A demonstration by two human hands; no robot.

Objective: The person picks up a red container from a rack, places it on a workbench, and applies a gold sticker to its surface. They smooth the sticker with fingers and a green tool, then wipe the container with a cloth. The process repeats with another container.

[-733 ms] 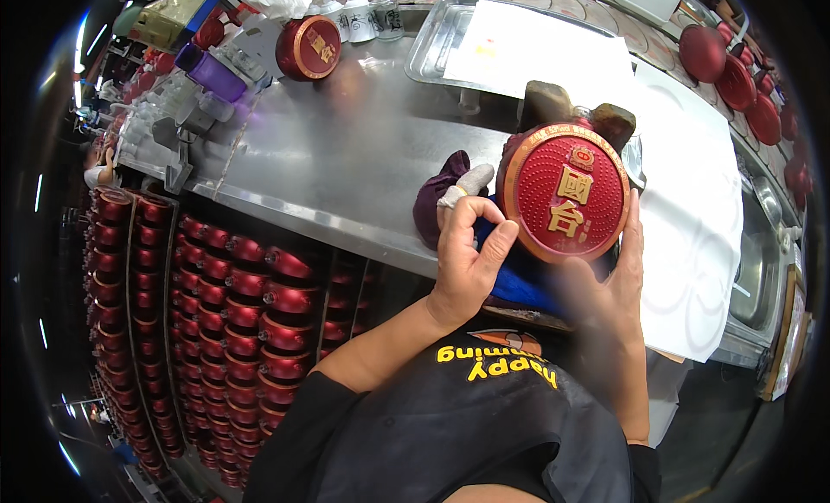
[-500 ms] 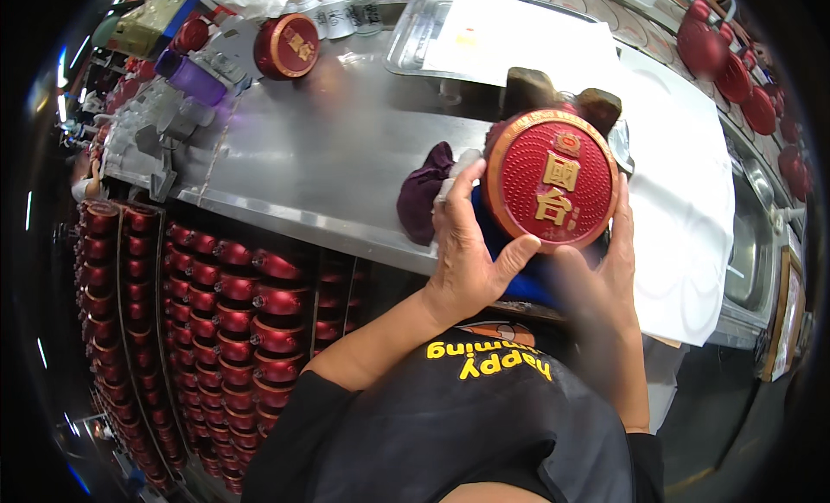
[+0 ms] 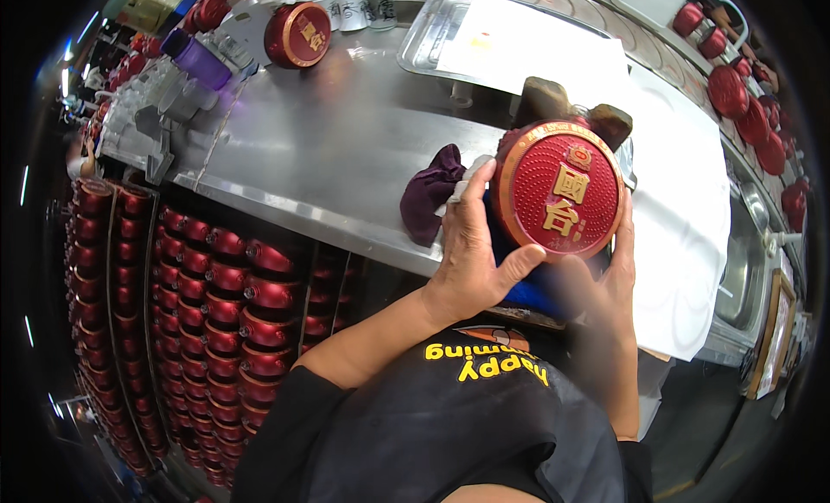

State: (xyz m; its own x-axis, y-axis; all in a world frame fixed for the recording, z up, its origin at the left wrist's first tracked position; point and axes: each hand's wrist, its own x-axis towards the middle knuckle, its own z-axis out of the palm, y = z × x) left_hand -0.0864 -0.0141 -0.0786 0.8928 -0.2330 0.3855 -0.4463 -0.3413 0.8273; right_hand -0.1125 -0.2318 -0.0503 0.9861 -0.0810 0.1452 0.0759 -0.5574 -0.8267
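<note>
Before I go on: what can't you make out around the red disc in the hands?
- Back and lower edge of the red round bottle: head view, faces away, covered by the left hand and right hand.
- Right hand's fingers: blurred.
- Blue thing under the bottle: mostly hidden by both hands.
- Two brown blocks: lower parts behind the bottle.

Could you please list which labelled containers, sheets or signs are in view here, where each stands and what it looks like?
Round red flask with gold emblem: held upright between left hand and right hand, over the steel bench edge.
Second round red flask with gold face: far left of the bench, on its side.
White paper sheet: lying in a metal tray, far centre.
Framed sign: right edge, brown frame.
</note>
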